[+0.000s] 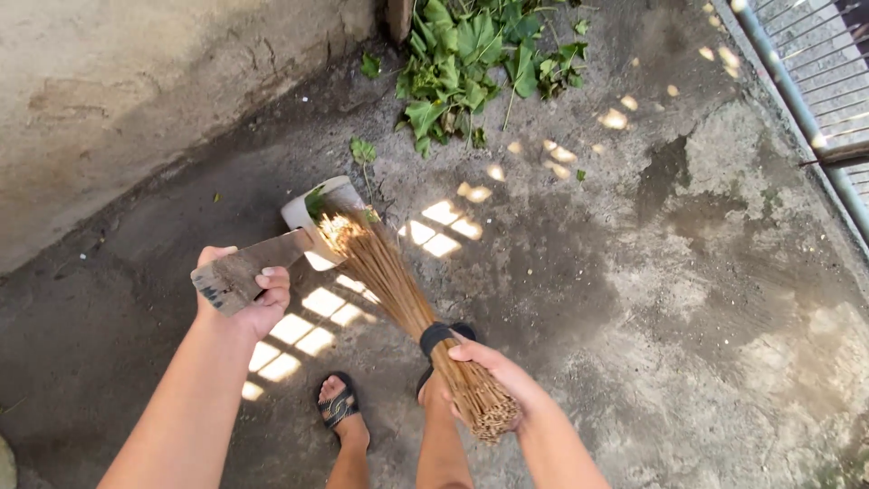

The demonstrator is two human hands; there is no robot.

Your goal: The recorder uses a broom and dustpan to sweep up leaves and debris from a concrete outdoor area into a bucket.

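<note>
We see concrete floor [634, 272], wall edge at 10 o'clock, railing [797, 100] at 2, open room at 4. Leaf pile [471, 54] at 12. Stick broom [398, 281] centre, right hand [493, 380] grip wrapped round bundle. Left hand [249, 294] grip clenched on dustpan [312, 217] handle, bristle tips inside pan.

I see a tan stick broom [412, 308], bound by a black band, slanting across the frame's centre. Its bristle tips meet a white dustpan [312, 217] with a flat grey handle, tilted at centre left.
</note>
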